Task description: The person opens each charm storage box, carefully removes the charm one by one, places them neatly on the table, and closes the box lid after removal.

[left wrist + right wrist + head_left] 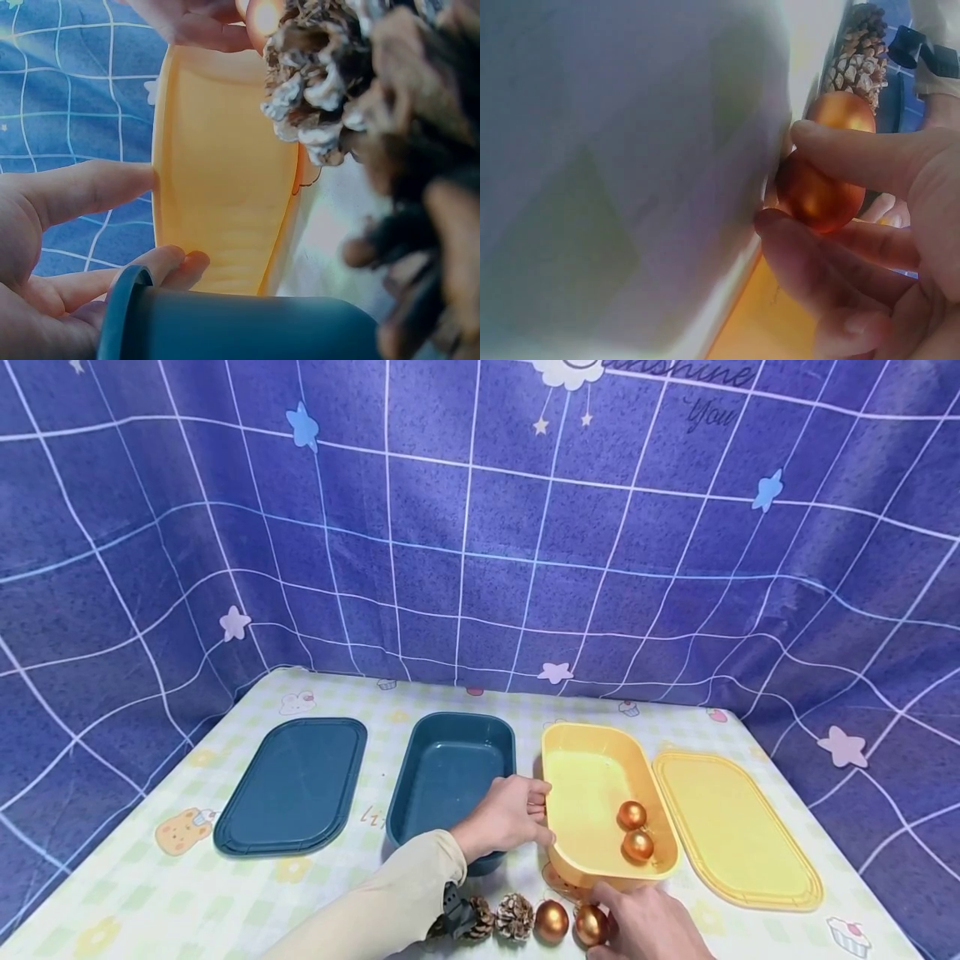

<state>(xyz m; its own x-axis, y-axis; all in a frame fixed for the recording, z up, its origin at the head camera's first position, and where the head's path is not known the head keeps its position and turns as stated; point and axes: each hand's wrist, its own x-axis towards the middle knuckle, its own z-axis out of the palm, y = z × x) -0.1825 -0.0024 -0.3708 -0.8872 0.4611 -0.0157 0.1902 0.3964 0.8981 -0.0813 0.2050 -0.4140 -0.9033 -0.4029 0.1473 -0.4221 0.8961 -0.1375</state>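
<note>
A yellow container [585, 785] stands right of centre, with two copper-coloured baubles [637, 845] lying inside near its right wall. My left hand [506, 817] touches the container's left side, its fingertips spread along the yellow wall [225, 165] in the left wrist view. In front of the container, my right hand [651, 928] holds another copper bauble [591, 927]. The right wrist view has the thumb and fingers around this bauble [821, 196], low over the cloth. One more bauble [552, 922] sits just left of it, followed by a pine cone [514, 917].
A dark teal container [450, 777] stands under and beyond my left forearm. Its teal lid [292, 789] lies at far left, and a yellow lid [742, 831] lies at right. More pine cones [480, 920] sit below the left wrist. A blue curtain [450, 527] hangs behind the table.
</note>
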